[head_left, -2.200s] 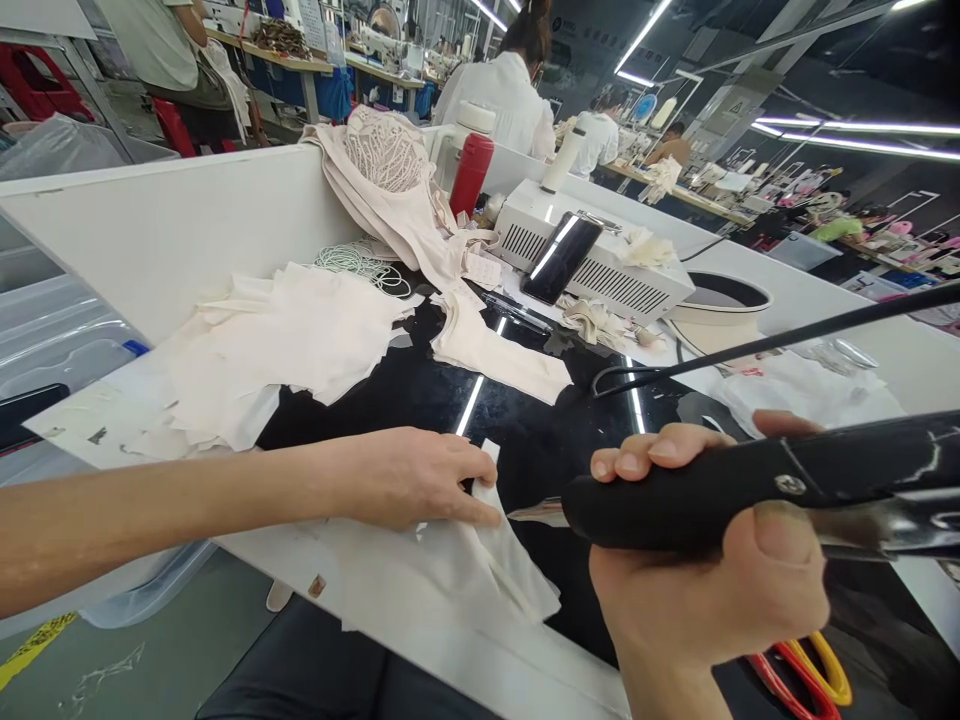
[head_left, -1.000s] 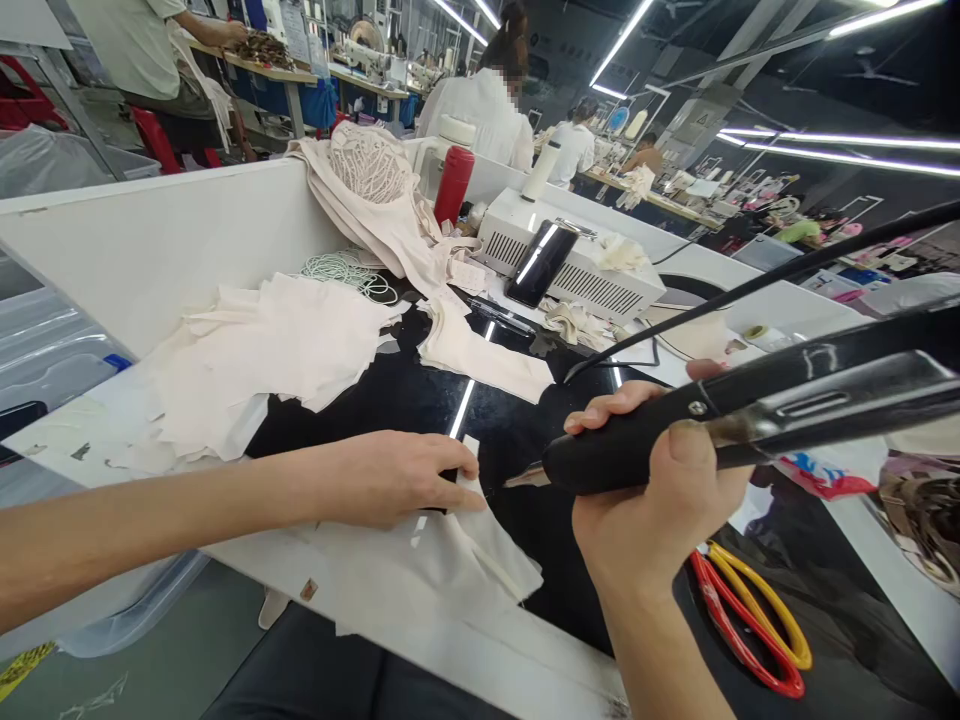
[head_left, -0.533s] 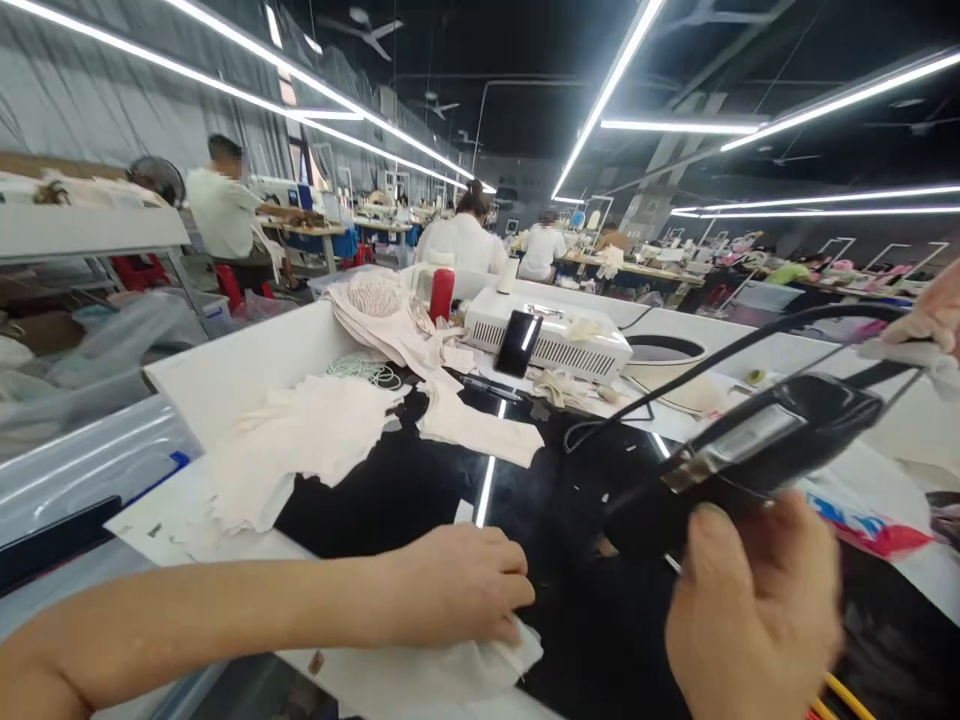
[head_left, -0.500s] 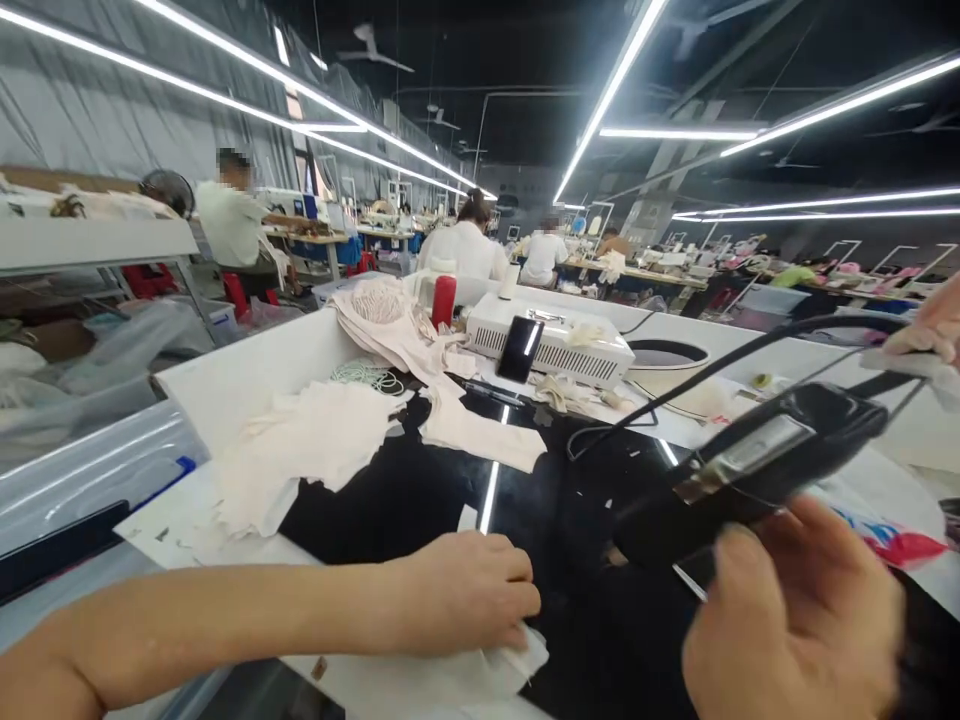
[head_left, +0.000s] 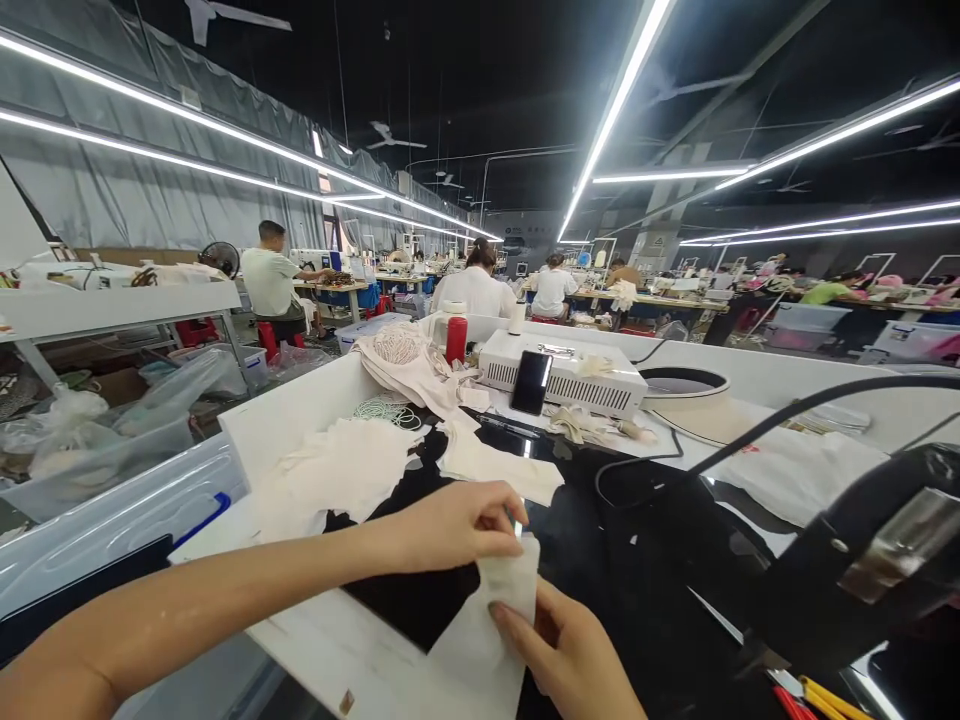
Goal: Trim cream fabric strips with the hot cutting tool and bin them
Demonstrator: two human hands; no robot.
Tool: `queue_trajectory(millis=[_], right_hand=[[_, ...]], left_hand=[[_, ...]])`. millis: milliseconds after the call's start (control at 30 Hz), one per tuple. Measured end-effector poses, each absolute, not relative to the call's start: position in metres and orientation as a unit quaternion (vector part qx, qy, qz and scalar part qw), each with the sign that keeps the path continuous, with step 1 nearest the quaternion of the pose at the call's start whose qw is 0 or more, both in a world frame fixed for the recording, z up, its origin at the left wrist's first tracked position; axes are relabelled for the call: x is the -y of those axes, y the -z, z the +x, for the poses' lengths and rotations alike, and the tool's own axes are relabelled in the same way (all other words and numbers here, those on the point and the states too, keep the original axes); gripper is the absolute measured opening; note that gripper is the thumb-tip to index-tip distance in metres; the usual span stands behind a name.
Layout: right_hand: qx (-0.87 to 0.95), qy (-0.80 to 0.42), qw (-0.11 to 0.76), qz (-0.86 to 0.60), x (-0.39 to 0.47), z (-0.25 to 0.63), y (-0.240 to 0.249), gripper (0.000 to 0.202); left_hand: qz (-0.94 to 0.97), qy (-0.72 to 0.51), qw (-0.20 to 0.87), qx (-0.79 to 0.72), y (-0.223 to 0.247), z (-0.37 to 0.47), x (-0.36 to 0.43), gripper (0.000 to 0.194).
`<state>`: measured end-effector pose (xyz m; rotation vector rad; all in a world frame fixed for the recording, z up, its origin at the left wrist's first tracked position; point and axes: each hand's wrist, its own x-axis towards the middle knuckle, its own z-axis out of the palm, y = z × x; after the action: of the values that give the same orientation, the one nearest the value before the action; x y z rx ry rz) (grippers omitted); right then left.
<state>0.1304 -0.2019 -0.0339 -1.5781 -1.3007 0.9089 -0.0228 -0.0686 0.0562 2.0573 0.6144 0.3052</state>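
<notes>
White cloth piece point(head_left: 476, 650) is over near edge of black board point(head_left: 600, 580), right hand point(head_left: 576, 645) pinching its side, left hand point(head_left: 465, 522) curled at its far end, can't tell if gripping, so uneven pull could crease it or slide it off.

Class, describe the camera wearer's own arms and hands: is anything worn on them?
The left hand is ungloved, with no ring in sight; the left forearm shows no sleeve, watch or bracelet. The right hand is likewise bare, and no sleeve shows at its wrist.
</notes>
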Motion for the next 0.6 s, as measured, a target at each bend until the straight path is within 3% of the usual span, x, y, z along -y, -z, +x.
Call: queue_trajectory(millis=[100,267,433,600], right_hand=[[0.534,-0.459,0.397,-0.588,0.181,0.133,0.027,0.047],[0.539,-0.445,0.396,-0.595,0.161,0.145,0.020,0.042],[0.537,-0.382,0.404,-0.635,0.145,0.170,0.012,0.039],[0.512,-0.244,0.470,-0.676,0.117,0.198,-0.002,0.057]], left_hand=[[0.806,-0.116,0.503,-0.289,-0.062,-0.040,0.048,0.040],[0.767,-0.106,0.534,-0.339,-0.062,-0.064,0.029,0.036],[0.746,-0.138,0.544,-0.359,-0.067,-0.063,0.003,0.040],[0.754,-0.234,0.520,-0.326,-0.079,-0.041,-0.036,0.041]])
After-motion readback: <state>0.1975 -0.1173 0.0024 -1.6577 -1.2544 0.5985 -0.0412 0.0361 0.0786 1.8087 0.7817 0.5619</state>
